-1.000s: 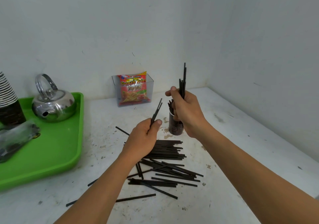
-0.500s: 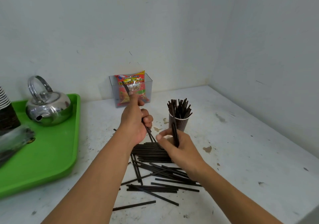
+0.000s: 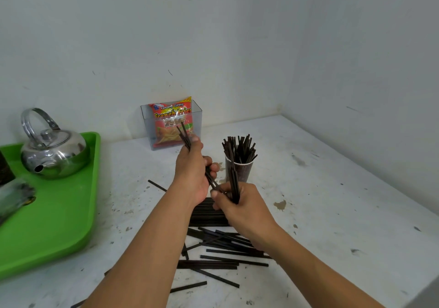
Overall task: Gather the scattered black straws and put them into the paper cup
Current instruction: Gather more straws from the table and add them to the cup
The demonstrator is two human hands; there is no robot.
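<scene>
Straws (image 3: 223, 258) lie scattered on the table (image 3: 332, 201) beneath both forearms. Left hand (image 3: 192, 172) curls its fingers around a few, slanting up and away. Right hand (image 3: 240, 203) grips an upright bunch and is nearer the cup (image 3: 242, 172), which stands just beyond it, part filled.

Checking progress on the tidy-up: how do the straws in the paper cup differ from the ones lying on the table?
The straws in the cup stand upright, fanning out above the rim of the paper cup; the straws on the table lie flat. The straws in the cup form one bunch; the straws on the table are partly stacked side by side, partly crossed and scattered. Both are thin, straight and black.
</scene>
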